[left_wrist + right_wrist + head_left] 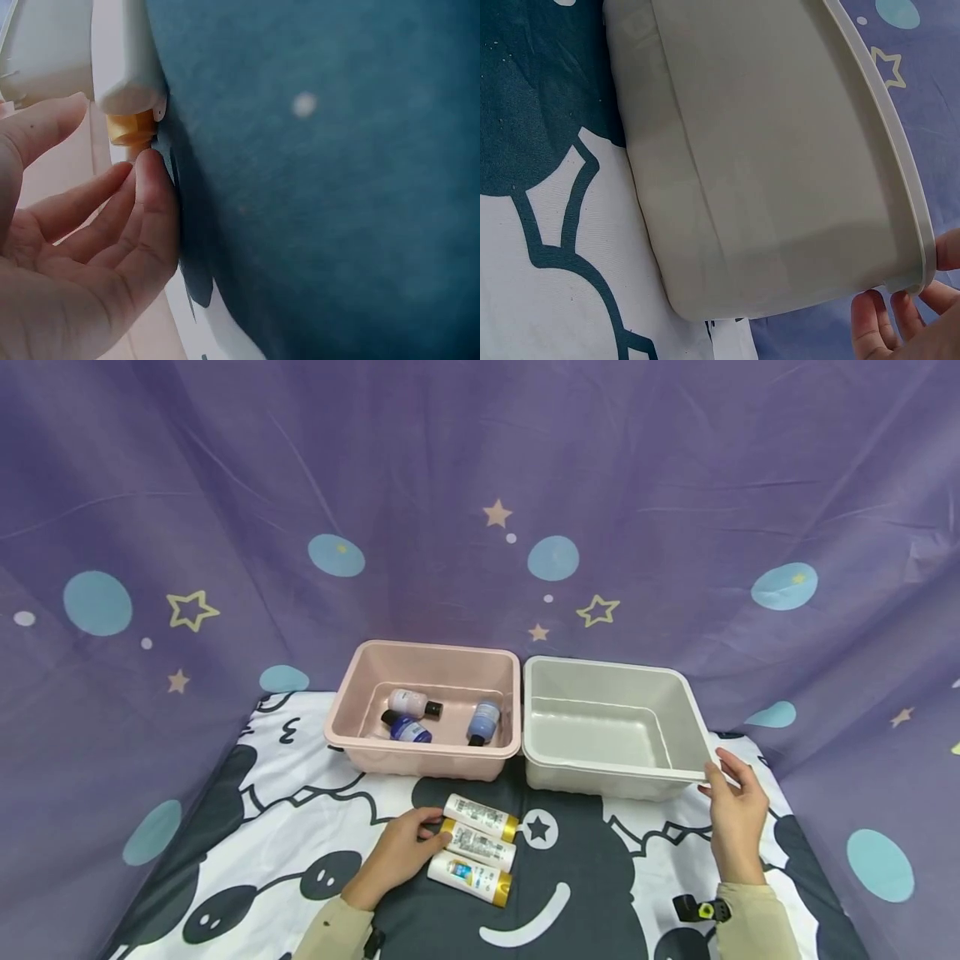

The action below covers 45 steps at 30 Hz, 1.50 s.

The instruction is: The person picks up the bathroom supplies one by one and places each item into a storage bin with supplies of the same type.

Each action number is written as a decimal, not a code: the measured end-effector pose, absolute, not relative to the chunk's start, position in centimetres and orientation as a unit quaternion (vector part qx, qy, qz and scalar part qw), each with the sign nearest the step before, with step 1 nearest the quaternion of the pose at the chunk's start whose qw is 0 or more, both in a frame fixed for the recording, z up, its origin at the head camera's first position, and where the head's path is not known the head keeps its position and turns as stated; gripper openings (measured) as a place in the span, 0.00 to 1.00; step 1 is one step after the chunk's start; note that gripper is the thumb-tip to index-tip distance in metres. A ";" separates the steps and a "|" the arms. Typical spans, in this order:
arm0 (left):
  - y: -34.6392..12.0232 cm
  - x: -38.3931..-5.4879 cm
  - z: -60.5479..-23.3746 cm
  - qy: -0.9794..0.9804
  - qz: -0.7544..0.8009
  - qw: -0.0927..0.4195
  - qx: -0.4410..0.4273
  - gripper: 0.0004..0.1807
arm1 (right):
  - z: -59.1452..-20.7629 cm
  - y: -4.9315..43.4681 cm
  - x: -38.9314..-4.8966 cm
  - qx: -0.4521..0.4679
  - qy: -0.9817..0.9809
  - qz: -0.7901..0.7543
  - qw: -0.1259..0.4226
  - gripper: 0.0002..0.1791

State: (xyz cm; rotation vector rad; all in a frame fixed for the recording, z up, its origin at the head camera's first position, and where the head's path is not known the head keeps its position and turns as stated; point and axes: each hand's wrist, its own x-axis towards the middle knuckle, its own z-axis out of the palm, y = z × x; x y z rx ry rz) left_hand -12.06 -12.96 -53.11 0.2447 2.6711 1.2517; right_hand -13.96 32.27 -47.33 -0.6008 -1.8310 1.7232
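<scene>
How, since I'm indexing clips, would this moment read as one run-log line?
left hand: at three tubes | right hand: grips pale bin at near right corner | pink bin: three bottles visible inside

The left tub (420, 763) and right tub (592, 779) stand side by side at the back of the surface (577, 868), a curtain (450, 443) behind them. In the left tub lie three bottles, a pair (407, 702) toward its left and one (483, 721) at its right. Before that tub three tubes (478, 846) lie in a row, front to back. The left of the hands (401, 853) is at their left ends, possibly touching; the right (738, 814) is at the right tub's front right corner.
</scene>
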 end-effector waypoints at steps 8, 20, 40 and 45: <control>-13.1 -12.8 -53.2 0.901 0.408 0.103 0.105 0.25 | -47.4 32.2 -13.9 -0.229 -0.680 0.640 0.274 0.21; -13.2 -13.1 -53.1 0.897 0.414 0.118 0.100 0.20 | -47.2 32.2 -14.2 -0.228 -0.678 0.640 0.279 0.21; -13.7 -13.2 -52.9 0.832 0.523 0.161 0.089 0.20 | -47.7 32.3 -14.2 -0.226 -0.670 0.652 0.273 0.22; -13.3 -13.3 -52.5 0.806 0.567 0.161 0.062 0.24 | -47.7 32.3 -14.1 -0.221 -0.670 0.655 0.271 0.22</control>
